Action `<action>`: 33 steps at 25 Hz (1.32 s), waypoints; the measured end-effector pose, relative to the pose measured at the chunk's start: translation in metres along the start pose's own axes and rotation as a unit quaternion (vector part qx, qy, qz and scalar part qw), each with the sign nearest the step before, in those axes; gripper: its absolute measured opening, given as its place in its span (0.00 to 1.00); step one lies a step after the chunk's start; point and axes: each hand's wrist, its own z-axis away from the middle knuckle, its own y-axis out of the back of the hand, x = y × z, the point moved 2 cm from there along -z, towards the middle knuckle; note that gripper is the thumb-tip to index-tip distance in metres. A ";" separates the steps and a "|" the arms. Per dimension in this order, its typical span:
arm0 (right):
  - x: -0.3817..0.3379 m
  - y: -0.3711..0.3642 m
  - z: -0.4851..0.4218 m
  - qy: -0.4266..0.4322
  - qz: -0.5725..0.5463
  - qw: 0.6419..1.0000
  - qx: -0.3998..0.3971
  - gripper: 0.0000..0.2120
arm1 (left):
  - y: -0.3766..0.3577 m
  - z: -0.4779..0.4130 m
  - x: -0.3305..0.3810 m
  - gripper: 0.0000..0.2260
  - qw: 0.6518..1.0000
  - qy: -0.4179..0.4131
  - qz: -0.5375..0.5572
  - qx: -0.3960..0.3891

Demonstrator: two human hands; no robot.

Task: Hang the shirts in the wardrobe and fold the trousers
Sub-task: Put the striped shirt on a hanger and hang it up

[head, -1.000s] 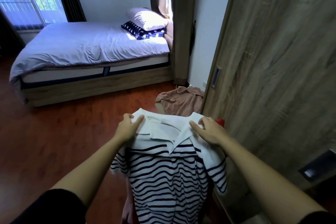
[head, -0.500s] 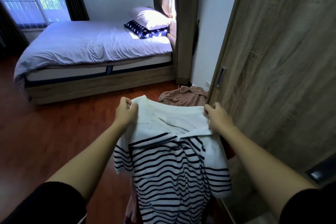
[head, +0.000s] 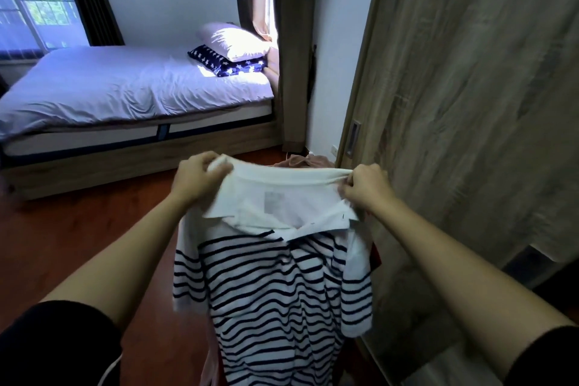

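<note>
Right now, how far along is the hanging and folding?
Done: nothing visibly. In hand: left hand and right hand grip the striped shirt by its top, beside the wardrobe door, not yet hung. Left: hanging it, plus the brownish garment on the floor behind.

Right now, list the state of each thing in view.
shirt: held up, hanging unfolded.
left hand: grips one shoulder of the shirt.
right hand: pinches the other shoulder.
wardrobe door: hides the inside from here.
bed: made.
pillows: stacked, white on starred.
brown cloth: crumpled on the floor.
</note>
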 end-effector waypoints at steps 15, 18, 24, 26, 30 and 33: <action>0.132 0.101 0.126 -0.225 -0.096 0.959 0.145 0.10 | -0.013 0.117 0.208 0.14 0.915 -0.370 0.157 0.030; 0.159 0.125 0.167 -0.231 -0.036 0.958 0.169 0.09 | -0.015 0.122 0.253 0.19 0.891 -0.406 0.202 -0.005; 0.204 0.176 0.274 -0.076 -0.022 0.994 0.070 0.21 | -0.063 0.114 0.318 0.21 0.905 -0.399 0.117 -0.085; 0.219 0.183 0.295 -0.114 0.035 0.991 0.056 0.17 | -0.087 0.128 0.335 0.20 0.902 -0.401 0.119 -0.104; 0.259 0.196 0.330 -0.170 0.067 0.975 0.127 0.09 | -0.117 0.163 0.379 0.15 0.867 -0.450 0.181 -0.115; 0.288 0.209 0.355 -0.148 0.001 0.980 0.136 0.22 | -0.132 0.173 0.417 0.17 0.845 -0.465 0.228 -0.132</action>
